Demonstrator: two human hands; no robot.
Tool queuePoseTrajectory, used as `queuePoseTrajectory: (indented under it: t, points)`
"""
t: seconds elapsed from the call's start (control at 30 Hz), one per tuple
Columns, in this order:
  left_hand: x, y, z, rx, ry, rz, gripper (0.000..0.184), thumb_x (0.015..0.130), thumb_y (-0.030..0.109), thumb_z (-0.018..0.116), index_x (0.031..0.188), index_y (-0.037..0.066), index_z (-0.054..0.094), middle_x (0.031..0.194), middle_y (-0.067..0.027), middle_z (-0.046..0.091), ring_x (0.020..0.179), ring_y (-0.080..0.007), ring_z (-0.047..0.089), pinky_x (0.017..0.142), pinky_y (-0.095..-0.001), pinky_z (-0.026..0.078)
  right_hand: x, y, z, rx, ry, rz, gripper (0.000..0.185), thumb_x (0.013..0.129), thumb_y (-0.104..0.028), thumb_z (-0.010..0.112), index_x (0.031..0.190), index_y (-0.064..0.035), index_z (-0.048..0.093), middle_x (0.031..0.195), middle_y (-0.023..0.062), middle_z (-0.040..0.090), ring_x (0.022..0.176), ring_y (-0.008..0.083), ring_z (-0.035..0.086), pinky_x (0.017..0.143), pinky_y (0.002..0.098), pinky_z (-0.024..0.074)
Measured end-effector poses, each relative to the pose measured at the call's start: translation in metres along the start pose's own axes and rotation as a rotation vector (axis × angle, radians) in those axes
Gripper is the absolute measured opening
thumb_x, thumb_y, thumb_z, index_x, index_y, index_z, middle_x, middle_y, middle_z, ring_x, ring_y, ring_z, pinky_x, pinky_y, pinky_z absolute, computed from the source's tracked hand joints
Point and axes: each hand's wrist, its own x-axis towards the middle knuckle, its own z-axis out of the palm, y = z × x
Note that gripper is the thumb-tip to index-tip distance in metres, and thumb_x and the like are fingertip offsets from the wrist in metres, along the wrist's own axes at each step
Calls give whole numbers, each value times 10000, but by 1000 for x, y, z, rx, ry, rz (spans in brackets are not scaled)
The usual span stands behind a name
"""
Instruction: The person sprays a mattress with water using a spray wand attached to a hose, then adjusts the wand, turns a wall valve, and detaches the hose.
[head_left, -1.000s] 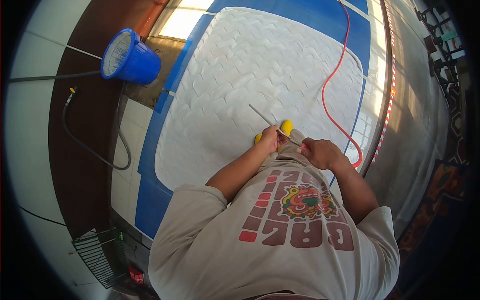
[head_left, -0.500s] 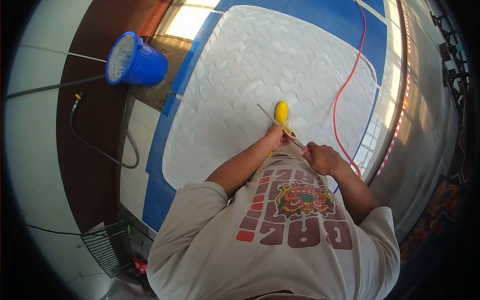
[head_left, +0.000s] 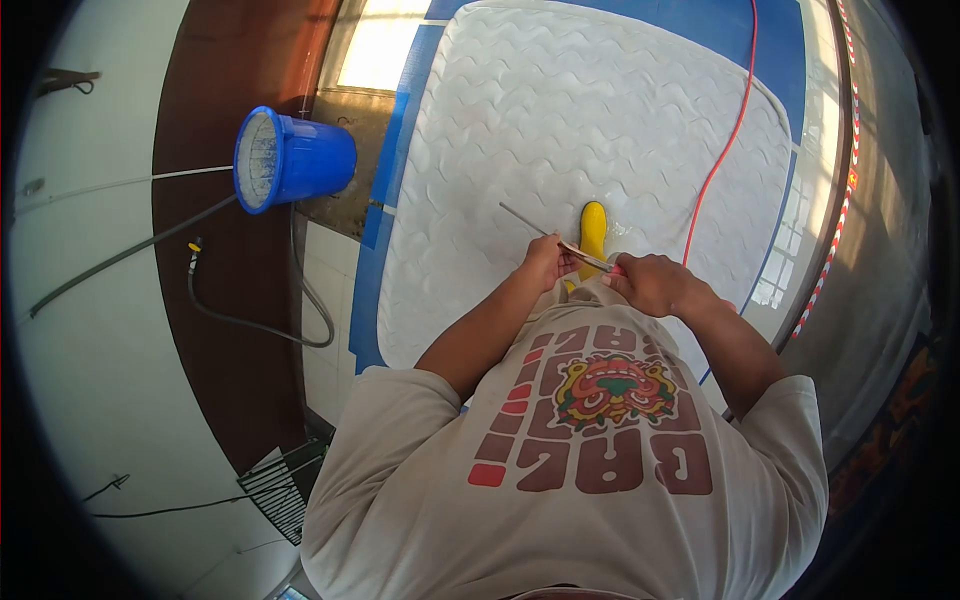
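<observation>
Both my hands are in front of my waist on one thin grey metal wand. Its bare tip points away to the upper left, over the white quilted mattress. My left hand has its fingers closed round the middle of the wand. At the wand's rear end my right hand is wrapped round a grip, of which only a little red shows by the thumb. The rest of that grip is hidden by my fingers. Just beyond my hands a yellow boot stands on the mattress.
A blue bucket lies tipped on the left, beside a grey hose with a yellow end. A red hose runs across the mattress's right side. Blue floor borders the mattress. A black wire rack is at lower left.
The view has shifted, so the bucket and mattress sit farther right. My hands still hold the wand, which now points slightly more to the left.
</observation>
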Motion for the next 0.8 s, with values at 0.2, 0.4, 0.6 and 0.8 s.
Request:
queuePoseTrajectory:
  t: [0.2,0.4,0.6,0.8]
  points:
    - [5,14,-11,172,56,-131,303,933,293,326,890,44,492,757,-77,583,645,-219,590,656,-378,530,6,-20,3,21,-58,35,518,891,-472,394,1036,0,550,934,230,612,920,362,583,814,436,441]
    - [16,8,-22,45,96,-98,290,927,271,315,904,35,482,725,-88,578,628,-231,600,642,-388,543,18,-23,-2,51,-67,61,535,886,-482,401,1023,12,555,945,227,612,930,357,582,820,429,440]
    - [4,22,-36,169,13,-241,294,944,308,329,908,52,468,777,-75,567,656,-234,583,673,-405,522,22,-45,4,54,-91,65,522,880,-483,412,1001,0,567,932,217,616,927,354,581,813,421,441]
    - [14,41,-72,34,36,-20,333,936,292,325,868,20,504,732,-96,575,602,-230,592,623,-381,546,53,-69,14,84,-6,78,515,878,-476,416,968,4,582,924,218,617,929,353,580,814,418,440]
